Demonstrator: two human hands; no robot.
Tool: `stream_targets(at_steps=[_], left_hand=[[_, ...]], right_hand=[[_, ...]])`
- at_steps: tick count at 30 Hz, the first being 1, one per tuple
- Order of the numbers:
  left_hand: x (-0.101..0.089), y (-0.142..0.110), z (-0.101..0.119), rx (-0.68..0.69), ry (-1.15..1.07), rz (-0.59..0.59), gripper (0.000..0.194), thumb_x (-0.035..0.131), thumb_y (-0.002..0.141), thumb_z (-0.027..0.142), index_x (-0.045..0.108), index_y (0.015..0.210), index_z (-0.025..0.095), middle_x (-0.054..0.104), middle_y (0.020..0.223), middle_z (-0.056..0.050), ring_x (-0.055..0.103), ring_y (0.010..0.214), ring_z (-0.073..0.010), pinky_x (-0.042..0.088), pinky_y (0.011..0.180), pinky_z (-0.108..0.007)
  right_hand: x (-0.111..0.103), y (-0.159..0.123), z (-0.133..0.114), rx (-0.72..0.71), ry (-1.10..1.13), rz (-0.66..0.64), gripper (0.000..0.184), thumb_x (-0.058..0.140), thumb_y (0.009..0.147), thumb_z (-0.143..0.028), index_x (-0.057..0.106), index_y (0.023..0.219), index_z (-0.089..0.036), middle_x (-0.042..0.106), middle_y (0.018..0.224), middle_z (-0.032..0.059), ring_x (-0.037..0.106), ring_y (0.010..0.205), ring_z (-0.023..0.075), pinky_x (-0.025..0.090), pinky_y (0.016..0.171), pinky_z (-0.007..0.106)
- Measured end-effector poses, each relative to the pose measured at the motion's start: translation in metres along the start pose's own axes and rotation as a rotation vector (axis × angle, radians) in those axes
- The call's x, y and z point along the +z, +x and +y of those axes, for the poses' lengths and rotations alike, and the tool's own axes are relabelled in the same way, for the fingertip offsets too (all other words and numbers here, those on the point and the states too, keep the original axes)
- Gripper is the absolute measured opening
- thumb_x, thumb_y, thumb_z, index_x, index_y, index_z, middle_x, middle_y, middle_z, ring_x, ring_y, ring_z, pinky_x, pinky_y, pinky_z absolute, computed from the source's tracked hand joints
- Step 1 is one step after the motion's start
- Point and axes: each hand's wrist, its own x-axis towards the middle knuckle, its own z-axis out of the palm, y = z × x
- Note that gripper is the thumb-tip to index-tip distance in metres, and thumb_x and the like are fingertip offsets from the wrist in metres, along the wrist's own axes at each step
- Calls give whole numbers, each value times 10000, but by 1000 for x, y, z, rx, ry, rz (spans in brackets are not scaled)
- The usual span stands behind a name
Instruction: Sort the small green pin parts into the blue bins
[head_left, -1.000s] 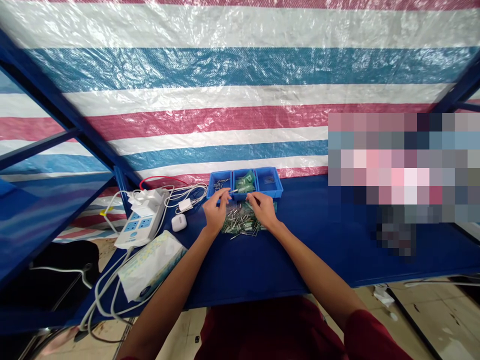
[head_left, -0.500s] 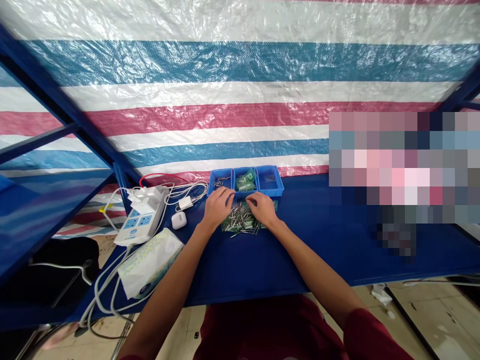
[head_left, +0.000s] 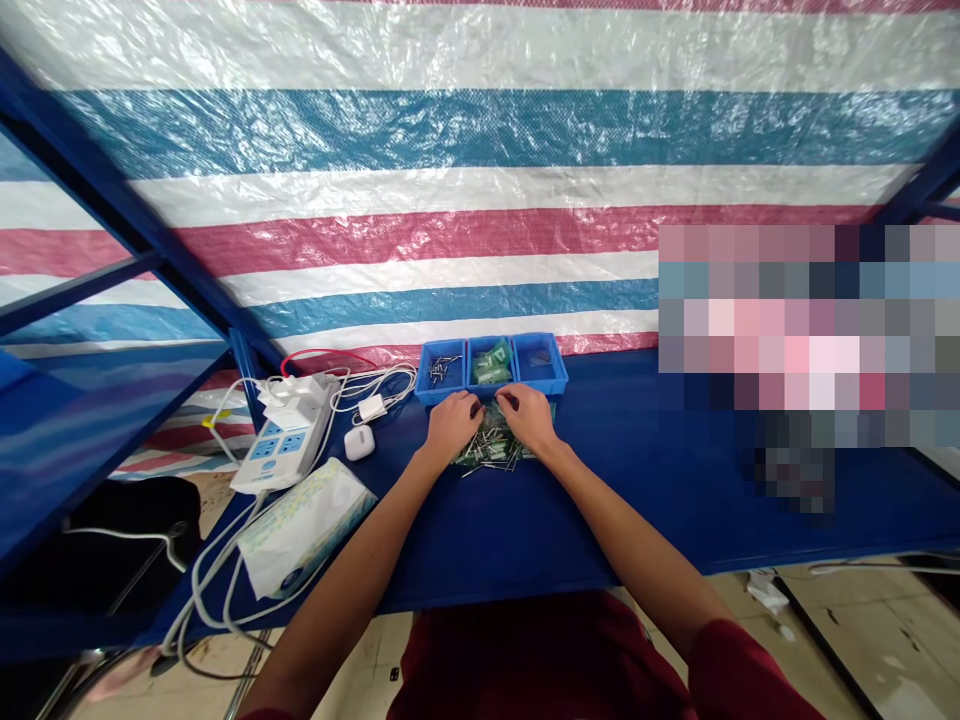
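A heap of small green boards and metal pins lies on the blue table. My left hand rests on the heap's left side with fingers curled in a pinch. My right hand sits on the heap's right side, fingers also curled. What either hand pinches is too small to make out. Behind the heap stand three joined blue bins: the left bin holds metal pins, the middle bin holds green boards, the right bin looks nearly bare.
A white power strip with plugs and cables sits at the left, with a white earbud case beside it and a tissue pack nearer the table edge. A striped tarp hangs behind. A blurred patch covers the right.
My left hand has come back from over the left bin and moved right onto the heap. My right hand has stayed on the heap.
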Motion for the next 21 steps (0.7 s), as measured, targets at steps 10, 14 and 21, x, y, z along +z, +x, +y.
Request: stream_targets(at_steps=[10, 14, 21], left_hand=[[-15, 3, 4, -229, -909, 255, 249, 614, 805, 403, 632, 864, 162, 687, 754, -36, 575, 595, -132, 445, 565, -248], [-16, 3, 5, -264, -1074, 244, 242, 651, 761, 389, 603, 828, 162, 697, 747, -49, 568, 562, -123, 440, 525, -243], [-17, 1, 7, -264, -1196, 176, 230, 675, 734, 368, 592, 798, 163, 708, 729, -60, 605, 573, -144, 457, 528, -258]], right_hand=[[-1, 0, 0, -26, 38, -20, 269, 452, 902, -310, 683, 832, -192, 685, 783, 48, 580, 658, 169, 417, 633, 268], [0, 0, -2, -78, 90, -55, 283, 461, 920, -358, 686, 874, -193, 693, 823, 49, 575, 649, 155, 419, 638, 263], [-2, 0, -4, -68, 161, -12, 232, 498, 896, -345, 668, 902, -187, 660, 764, 32, 551, 606, 149, 422, 622, 259]])
